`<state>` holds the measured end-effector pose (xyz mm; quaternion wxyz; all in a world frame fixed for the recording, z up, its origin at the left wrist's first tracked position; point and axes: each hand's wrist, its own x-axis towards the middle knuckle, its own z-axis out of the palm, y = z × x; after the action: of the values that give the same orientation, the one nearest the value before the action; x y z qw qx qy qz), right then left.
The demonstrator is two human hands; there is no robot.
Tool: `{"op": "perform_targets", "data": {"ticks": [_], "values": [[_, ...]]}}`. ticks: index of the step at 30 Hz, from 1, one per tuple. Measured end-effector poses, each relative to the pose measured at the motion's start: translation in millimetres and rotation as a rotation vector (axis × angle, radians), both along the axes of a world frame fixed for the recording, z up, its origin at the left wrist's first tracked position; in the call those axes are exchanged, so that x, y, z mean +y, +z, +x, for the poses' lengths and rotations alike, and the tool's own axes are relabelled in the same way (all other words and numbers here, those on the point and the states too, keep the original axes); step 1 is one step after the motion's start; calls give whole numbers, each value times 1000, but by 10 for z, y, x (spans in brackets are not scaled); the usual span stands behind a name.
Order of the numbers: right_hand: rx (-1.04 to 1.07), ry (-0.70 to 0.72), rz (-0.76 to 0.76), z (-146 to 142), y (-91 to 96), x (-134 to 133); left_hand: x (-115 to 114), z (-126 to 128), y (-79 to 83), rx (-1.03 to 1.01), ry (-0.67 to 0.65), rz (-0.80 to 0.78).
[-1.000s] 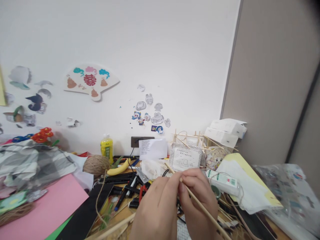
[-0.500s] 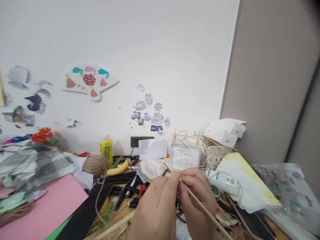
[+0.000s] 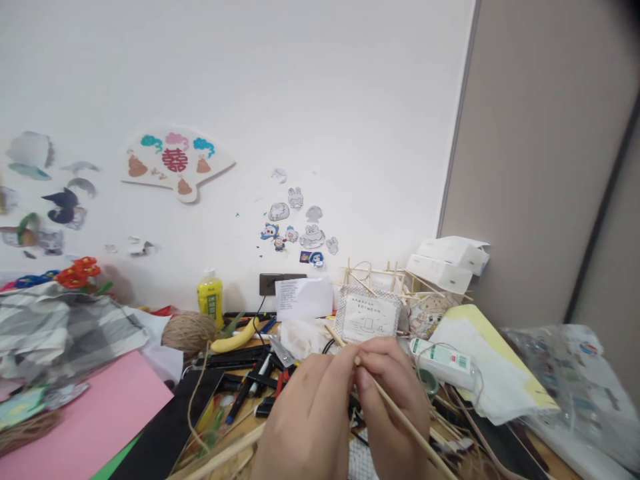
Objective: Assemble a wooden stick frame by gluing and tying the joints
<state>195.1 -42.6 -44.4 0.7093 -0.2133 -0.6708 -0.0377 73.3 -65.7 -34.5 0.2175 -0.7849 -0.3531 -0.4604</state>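
Both hands meet low in the middle of the view, over a cluttered desk. My right hand pinches a thin wooden stick that slants down to the right from its fingertips. My left hand is closed beside it, fingertips pressed against a second thin stick whose end pokes up to the left. The two sticks cross between the fingers, where the joint is hidden. Just behind the hands stands a small printed card.
A ball of jute twine, a yellow glue bottle, a banana-shaped object, pens and pink paper lie to the left. A white tube, a stick frame, tissue packs and plastic bags fill the right.
The view has drifted slightly, so everything sits a little further left. The hands keep the same grip on the sticks.
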Motion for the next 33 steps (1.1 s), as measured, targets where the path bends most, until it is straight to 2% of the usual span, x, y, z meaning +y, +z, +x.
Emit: {"op": "perform_targets", "data": {"ticks": [4,9,16,25,33], "values": [[-58,54,-47,48,-76,15,-26,4,25,-6,31,7],[-67,20,-35,30,-114,27,-13,0,28,-2,54,24],[-77,-65,53,-5,-50,13,-37,-15,19,8,64,28],[-87,-67,63,-1,-24,11,-26,-2,2,-32,58,4],[-153,-42,62,28,10,38,-16,3,102,-163,-10,-21]]}}
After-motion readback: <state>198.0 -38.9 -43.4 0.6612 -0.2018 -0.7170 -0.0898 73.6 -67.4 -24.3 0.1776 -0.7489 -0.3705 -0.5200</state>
